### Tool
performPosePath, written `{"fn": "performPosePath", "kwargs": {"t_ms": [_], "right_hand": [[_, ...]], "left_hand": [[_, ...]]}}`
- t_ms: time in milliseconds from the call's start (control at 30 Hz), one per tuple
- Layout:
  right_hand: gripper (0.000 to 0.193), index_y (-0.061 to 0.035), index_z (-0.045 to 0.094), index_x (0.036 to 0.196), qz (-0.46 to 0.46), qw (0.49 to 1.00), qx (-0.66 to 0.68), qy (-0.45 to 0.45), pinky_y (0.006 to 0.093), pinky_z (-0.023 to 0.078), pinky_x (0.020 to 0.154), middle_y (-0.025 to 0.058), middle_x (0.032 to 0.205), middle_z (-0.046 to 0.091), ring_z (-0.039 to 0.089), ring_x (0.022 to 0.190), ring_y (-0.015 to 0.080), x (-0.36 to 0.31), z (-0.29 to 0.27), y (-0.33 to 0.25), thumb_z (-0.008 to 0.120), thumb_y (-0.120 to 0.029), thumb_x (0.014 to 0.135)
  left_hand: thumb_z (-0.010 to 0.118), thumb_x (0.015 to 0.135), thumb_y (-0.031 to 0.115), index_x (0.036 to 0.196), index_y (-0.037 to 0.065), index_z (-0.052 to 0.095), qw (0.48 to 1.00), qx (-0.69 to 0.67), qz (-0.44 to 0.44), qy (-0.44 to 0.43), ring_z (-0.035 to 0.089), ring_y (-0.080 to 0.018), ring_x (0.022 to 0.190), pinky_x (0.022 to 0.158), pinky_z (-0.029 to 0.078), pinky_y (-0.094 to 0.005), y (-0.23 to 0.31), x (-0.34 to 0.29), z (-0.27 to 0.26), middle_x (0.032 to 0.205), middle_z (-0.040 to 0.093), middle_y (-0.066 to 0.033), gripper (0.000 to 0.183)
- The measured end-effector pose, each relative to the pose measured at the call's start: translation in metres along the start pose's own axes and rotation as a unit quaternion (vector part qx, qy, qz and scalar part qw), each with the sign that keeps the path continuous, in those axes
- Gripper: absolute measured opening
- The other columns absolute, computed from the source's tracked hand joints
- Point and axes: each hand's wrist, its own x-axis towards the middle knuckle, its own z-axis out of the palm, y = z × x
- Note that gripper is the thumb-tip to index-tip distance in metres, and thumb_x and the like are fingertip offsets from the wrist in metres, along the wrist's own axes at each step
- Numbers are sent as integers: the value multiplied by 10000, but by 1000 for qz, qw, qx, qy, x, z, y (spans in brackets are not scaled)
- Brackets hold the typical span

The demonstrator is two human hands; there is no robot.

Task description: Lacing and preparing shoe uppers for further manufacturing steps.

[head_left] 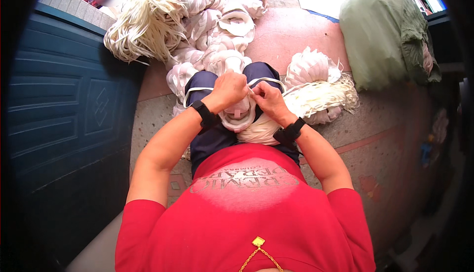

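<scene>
Between my knees rests a pale pink and white shoe upper (238,119), its rounded end toward me. Over it, my left hand (230,91) is closed, knuckles up, its fingertips partly hidden. Close beside it on the right, my right hand (269,100) pinches a white shoelace (251,90) between thumb and fingers. White lace also loops over both of my thighs. The two hands nearly meet above the upper and cover much of its far part.
Piled shoe uppers (202,25) and a bundle of cream laces (145,27) lie ahead. More laces (323,99) and stacked uppers (311,66) sit right of my knees. A green covered bundle (382,40) stands far right; a dark blue panelled door (69,99) is on the left.
</scene>
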Motion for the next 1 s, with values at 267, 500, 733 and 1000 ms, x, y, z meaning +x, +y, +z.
{"fn": "performPosePath", "kwargs": {"t_ms": [267, 500, 733, 1000], "right_hand": [[49, -91, 575, 719, -218, 914, -335, -68, 361, 395, 657, 67, 761, 517, 492, 803, 228, 6, -2, -21, 541, -124, 709], [33, -109, 568, 684, -292, 904, -313, -22, 346, 350, 677, 61, 782, 484, 471, 796, 224, 17, -4, -31, 537, -118, 685], [177, -10, 521, 923, -337, 858, 77, 381, 306, 426, 738, 70, 817, 557, 529, 773, 178, 18, -115, -172, 503, 68, 766], [111, -10, 584, 863, -308, 912, -80, 260, 266, 411, 699, 71, 782, 589, 535, 730, 150, 35, -133, -146, 542, -106, 826]], "left_hand": [[627, 709, 101, 759, 18, 555, 969, -237, -73, -4, 540, -200, 635, 575, 439, -283, -17, 8, -6, 709, 571, -100, 121], [656, 717, 95, 788, 25, 583, 833, -523, -141, -116, 519, -72, 683, 618, 425, -195, -8, 35, -34, 756, 570, -8, 124], [624, 718, 89, 824, -26, 590, 887, -385, -78, -242, 535, -87, 598, 548, 418, -205, 5, 41, -26, 684, 591, -35, 160], [561, 726, 55, 966, -44, 537, 896, -376, -83, -222, 555, -106, 625, 583, 437, -216, 9, 37, -28, 712, 601, -67, 262]]}}
